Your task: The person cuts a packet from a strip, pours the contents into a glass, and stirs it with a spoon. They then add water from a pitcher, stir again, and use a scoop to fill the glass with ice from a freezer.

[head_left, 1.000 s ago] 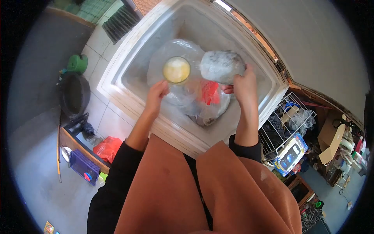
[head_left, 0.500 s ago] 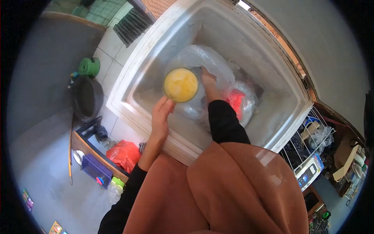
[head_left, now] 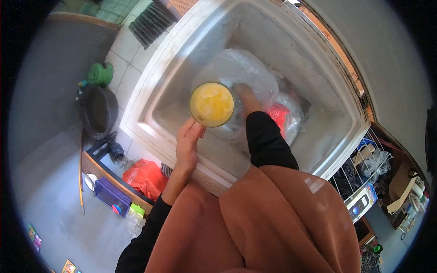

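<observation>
My left hand (head_left: 188, 136) is closed around the side of a glass of yellow drink (head_left: 211, 105), seen from above with pale lumps floating in it. The glass is above the inside of a white chest freezer (head_left: 157, 63). My right hand (head_left: 246, 96) reaches down into the freezer, at a large clear plastic bag (head_left: 243, 68). Its fingers are blurred and partly hidden by the bag, so their grip does not show. Beside my right wrist lies another clear bag (head_left: 295, 119) with a red label (head_left: 278, 115).
The freezer lid (head_left: 387, 59) stands raised at the right. A wire rack (head_left: 359, 164) with bags and packets is beside the freezer. To the left are a red plastic bag (head_left: 144, 177), a purple basket (head_left: 111, 196), a black tub (head_left: 98, 111) and a green container (head_left: 100, 73).
My right hand has moved lower at the clear bag, and its fingers are less visible. The glass in my left hand has shifted slightly right and down in view.
</observation>
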A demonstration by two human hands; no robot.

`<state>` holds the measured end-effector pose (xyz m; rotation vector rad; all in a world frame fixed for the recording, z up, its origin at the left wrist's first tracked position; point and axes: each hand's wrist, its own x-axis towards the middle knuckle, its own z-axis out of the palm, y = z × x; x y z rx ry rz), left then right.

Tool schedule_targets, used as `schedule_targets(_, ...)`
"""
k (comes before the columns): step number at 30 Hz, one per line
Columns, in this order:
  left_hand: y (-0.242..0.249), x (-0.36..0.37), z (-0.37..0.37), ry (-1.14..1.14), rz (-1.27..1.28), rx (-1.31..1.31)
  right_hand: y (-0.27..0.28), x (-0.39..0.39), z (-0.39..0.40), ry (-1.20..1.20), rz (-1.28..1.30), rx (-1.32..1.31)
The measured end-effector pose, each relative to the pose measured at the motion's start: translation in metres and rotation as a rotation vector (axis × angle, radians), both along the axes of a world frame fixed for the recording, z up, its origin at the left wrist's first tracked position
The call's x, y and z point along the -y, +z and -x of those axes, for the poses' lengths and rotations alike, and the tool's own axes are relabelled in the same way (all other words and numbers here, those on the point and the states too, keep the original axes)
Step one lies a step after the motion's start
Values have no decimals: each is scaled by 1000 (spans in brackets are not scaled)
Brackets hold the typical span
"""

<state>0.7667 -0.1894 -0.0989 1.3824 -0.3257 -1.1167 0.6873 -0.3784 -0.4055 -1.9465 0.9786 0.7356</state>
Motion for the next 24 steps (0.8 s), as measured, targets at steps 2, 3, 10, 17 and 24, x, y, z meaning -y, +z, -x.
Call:
schedule_targets(2, 6, 7, 4, 33, 1, 12, 4, -20, -7, -15, -2, -1)
schedule_targets(3, 8, 9, 6, 69, 0, 20, 40, -30, -5, -56, -12, -11)
schedule_targets(10, 8, 10, 6, 101, 15, -12, 74, -34, -5, 86, -66, 40)
schedule_targets(17, 7, 6, 5, 85, -12, 39, 107, -2, -7, 224, -168, 114)
schedule_targets(24, 8, 7, 5, 124, 54, 4, 127, 25, 26, 71, -61, 248)
